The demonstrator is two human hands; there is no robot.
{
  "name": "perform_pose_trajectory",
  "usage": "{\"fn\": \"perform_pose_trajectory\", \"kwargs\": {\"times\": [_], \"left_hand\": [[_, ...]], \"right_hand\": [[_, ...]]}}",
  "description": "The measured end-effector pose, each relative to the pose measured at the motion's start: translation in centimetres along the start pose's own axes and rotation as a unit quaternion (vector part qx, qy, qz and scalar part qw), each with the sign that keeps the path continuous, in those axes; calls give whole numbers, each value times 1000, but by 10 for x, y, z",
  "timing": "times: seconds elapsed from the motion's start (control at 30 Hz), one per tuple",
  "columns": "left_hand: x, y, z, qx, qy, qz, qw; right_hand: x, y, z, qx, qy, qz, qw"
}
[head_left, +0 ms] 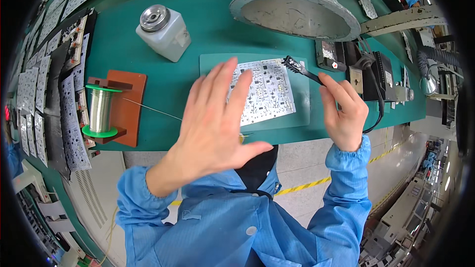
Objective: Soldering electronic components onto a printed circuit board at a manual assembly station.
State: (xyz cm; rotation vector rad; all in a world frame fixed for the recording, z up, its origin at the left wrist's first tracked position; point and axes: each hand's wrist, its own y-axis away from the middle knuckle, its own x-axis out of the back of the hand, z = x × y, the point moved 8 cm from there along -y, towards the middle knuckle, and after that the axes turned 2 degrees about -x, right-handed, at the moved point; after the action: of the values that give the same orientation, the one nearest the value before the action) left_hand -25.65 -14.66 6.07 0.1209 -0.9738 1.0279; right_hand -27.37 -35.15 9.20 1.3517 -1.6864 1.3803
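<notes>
A white circuit board (pixel 267 96) dotted with small parts lies on a pale translucent mat (pixel 302 113). Above its left side hovers my left hand (pixel 213 118), fingers stretched out and thumb apart, with nothing held. It hides the board's left edge. Between the fingers and thumb of my right hand (pixel 345 106) is a black brush (pixel 303 70) with dark bristles. The brush head is over the board's upper right corner; whether it touches cannot be told. Left of my left hand, solder wire runs out from a green-flanged spool (pixel 101 111) on a brown stand (pixel 127 109).
A white bottle with a metal cap (pixel 166 32) stands at the back left. Beyond the board hangs a wide metal hood (pixel 297 10). Black boxes with a cable (pixel 380 76) sit at the right. Racked circuit boards (pixel 74 123) line the left side of the green table (pixel 213 20).
</notes>
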Motion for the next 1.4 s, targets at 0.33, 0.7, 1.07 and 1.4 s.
{"fn": "perform_pose_trajectory", "kwargs": {"times": [0.33,0.7,1.07,1.4], "left_hand": [[-16,-20,-12,-19,-47,-78,996],[-8,-16,62,-138,10,-48,989],[-65,-32,141,-250,41,-92,963],[-113,-39,178,-303,45,-136,942]], "right_hand": [[-8,-15,18,17,-66,-32,997],[58,33,2,80,-53,29,995],[111,113,44,-15,11,116,993],[121,161,80,-95,1,183,978]]}}
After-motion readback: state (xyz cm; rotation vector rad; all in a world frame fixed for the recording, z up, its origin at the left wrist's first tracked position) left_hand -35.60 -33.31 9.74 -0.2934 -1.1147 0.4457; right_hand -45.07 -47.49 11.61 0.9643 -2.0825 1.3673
